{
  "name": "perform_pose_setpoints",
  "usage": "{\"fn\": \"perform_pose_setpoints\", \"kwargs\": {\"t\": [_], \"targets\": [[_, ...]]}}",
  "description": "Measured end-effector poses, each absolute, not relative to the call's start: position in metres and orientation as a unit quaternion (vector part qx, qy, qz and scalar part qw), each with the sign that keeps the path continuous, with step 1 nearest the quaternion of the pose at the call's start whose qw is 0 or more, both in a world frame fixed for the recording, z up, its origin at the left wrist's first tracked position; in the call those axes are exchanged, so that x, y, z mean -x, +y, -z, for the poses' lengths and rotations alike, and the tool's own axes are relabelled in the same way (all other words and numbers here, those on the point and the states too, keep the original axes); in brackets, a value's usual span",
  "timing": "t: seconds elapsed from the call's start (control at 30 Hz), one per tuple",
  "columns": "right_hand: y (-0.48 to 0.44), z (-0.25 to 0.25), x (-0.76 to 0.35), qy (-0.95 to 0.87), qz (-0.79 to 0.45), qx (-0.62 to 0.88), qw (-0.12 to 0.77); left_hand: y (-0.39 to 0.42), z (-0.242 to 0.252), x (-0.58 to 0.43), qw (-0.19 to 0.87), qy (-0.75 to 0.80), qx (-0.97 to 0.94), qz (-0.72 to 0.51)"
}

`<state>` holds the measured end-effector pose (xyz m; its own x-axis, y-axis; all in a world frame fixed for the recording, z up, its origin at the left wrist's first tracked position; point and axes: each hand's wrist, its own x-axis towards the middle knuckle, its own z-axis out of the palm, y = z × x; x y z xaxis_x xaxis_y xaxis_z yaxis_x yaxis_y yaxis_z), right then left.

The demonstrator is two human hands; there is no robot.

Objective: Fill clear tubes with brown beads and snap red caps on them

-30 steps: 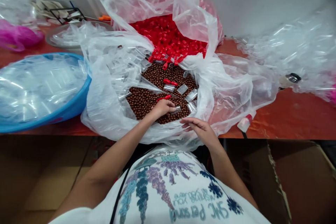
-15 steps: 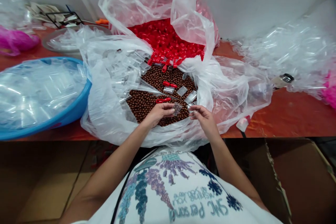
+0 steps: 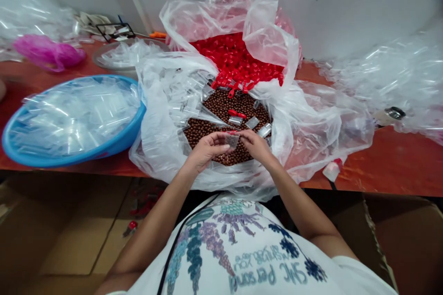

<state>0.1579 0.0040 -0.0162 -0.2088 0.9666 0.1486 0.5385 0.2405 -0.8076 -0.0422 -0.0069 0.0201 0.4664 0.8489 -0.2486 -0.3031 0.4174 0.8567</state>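
My left hand (image 3: 206,149) pinches a small clear plastic container (image 3: 231,141) between thumb and fingers. On its right side my right hand (image 3: 256,145) has closed fingertips at the container's upper right edge; anything else inside that pinch is hidden. Both hands are over brown beads (image 3: 221,106) heaped in an open white plastic bag (image 3: 157,101). Just beyond the fingers lie a red plastic piece (image 3: 237,114) and a few clear containers (image 3: 252,122). Another red piece shows partly behind the held container.
A bag of red plastic pieces (image 3: 238,62) stands behind the beads. On the left, a blue basin (image 3: 128,140) holds clear plastic pieces, near a pink bag (image 3: 50,53). More clear plastic (image 3: 384,71) is piled at right. Cardboard boxes (image 3: 65,239) stand below the table edge.
My right hand has moved left and now meets the container in my left hand. The small clear piece seen in my right fingertips no longer shows. The view has shifted left.
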Motion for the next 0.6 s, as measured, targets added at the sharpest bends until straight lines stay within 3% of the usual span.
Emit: {"fn": "perform_pose_setpoints", "kwargs": {"t": [0.47,0.6], "targets": [[0.042,0.039,-0.121,-0.856,-0.074,0.485,0.162,-0.007,-0.005,0.064,0.692,0.43,-0.299,-0.497],[0.039,0.041,-0.12,-0.823,-0.112,0.521,0.196,-0.01,-0.001,0.062,0.703,0.43,-0.292,-0.486]]}}
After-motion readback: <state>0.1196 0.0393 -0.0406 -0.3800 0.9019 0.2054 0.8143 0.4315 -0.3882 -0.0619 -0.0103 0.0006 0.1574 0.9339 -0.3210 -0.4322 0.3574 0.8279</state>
